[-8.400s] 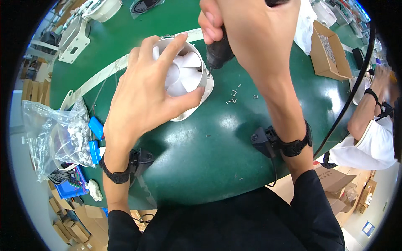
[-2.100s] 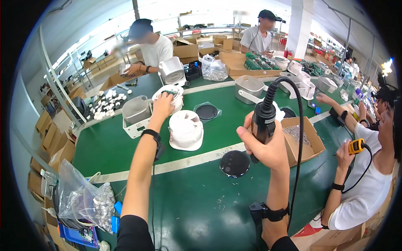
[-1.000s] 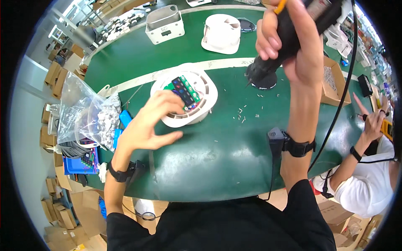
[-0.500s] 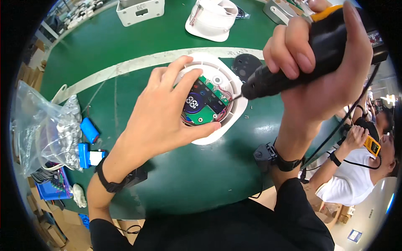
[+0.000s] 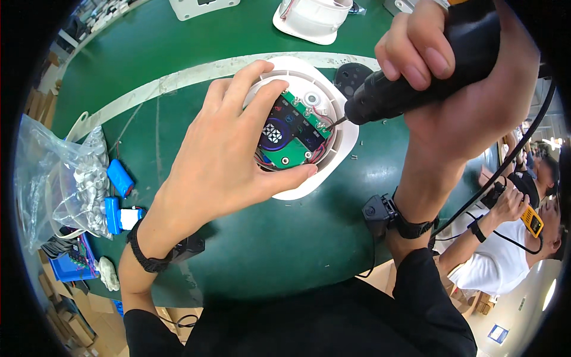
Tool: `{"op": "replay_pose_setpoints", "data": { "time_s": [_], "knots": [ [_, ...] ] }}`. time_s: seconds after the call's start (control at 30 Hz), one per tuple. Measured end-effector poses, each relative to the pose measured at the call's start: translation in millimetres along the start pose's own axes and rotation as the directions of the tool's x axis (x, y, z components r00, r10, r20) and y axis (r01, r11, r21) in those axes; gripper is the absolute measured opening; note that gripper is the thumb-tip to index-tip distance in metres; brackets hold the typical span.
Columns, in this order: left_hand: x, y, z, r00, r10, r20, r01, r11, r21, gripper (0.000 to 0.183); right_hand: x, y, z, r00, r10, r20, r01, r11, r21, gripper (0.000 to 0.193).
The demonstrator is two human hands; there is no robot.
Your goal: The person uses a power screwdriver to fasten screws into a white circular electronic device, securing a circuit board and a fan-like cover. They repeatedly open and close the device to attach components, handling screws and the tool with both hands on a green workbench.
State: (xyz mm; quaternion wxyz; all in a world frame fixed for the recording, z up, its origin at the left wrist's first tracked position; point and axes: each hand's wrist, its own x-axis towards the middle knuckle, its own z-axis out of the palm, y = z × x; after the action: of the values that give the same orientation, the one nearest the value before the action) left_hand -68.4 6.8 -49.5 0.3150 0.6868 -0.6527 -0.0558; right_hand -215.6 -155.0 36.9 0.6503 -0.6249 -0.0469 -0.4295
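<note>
My left hand (image 5: 217, 152) is curled over a white plastic housing (image 5: 346, 143), thumb on the near rim and fingers on the far left edge. Inside the housing lies a green circuit board (image 5: 292, 153) with a black display panel, screws along its edge and red wires beside it. My right hand (image 5: 467, 128) grips a black electric screwdriver (image 5: 383, 98), slanting down to the left. Its bit (image 5: 337, 124) meets the board's right edge at a screw; whether it is seated in the screw head I cannot tell.
A black round disc (image 5: 353, 78) lies behind the screwdriver tip; loose screws (image 5: 354, 157) lie on the green table. Blue batteries (image 5: 121, 177), a plastic bag (image 5: 56, 172) and a blue tray (image 5: 65, 271) sit left. Another white housing (image 5: 315, 25) stands behind. A co-worker's hand (image 5: 510, 202) holds a yellow device at right.
The view has shifted slightly, so the far items sit higher. The screwdriver still points at the board's right edge, its bit now at a screw there. Both hands keep their grips.
</note>
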Motion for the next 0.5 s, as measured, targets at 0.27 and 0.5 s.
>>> {"op": "replay_pose_setpoints", "data": {
  "time_s": [0.27, 0.5],
  "knots": [
    [0.5, -2.3, 3.5, 1.0, 0.012, -0.011, -0.012, 1.0, 0.005, 0.086, -1.3, 2.8, -0.1, 1.0, 0.006, 0.004, -0.006, 1.0, -0.001, 0.04],
    [-2.5, -4.1, 3.3, 1.0, -0.01, -0.02, 0.011, 1.0, 0.015, 0.085, -4.4, 6.1, 5.5, 1.0, 0.026, 0.004, -0.026, 1.0, 0.007, 0.039]
  ]
}}
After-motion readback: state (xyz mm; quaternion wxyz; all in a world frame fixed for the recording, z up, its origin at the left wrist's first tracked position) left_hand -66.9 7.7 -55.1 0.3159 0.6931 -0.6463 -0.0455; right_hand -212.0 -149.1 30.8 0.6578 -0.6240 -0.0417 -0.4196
